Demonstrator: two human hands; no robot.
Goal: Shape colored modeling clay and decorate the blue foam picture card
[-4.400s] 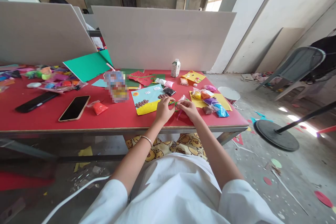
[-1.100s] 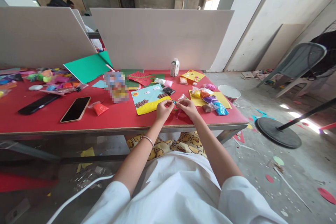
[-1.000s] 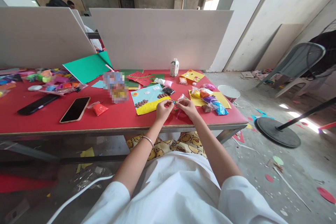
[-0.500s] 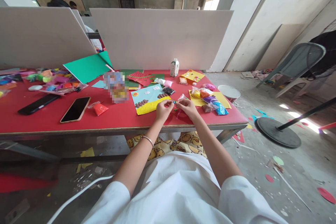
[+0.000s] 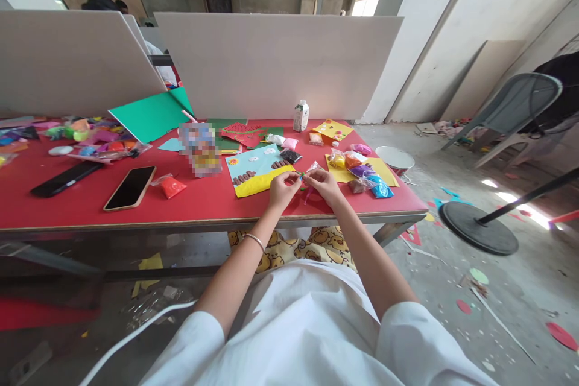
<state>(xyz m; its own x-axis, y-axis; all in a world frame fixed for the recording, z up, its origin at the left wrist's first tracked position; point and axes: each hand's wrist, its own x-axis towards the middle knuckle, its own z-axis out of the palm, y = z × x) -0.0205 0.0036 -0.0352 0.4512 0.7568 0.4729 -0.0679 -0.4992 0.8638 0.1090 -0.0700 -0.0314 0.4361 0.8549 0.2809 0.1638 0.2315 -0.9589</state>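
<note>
Over the near edge of the red table [image 5: 90,202], the left hand [image 5: 281,190] and right hand [image 5: 322,185] are meeting fingertip to fingertip, both pinching one tiny green piece [image 5: 301,177] between them. It is lying crosswise, equally near each hand. Just beyond sits one blue-and-yellow collage card [image 5: 254,170]; left of it, two phones.

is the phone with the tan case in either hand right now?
No. The phone lies flat on the red table, well apart from the left hand and right hand, which pinch a small green piece.
</note>
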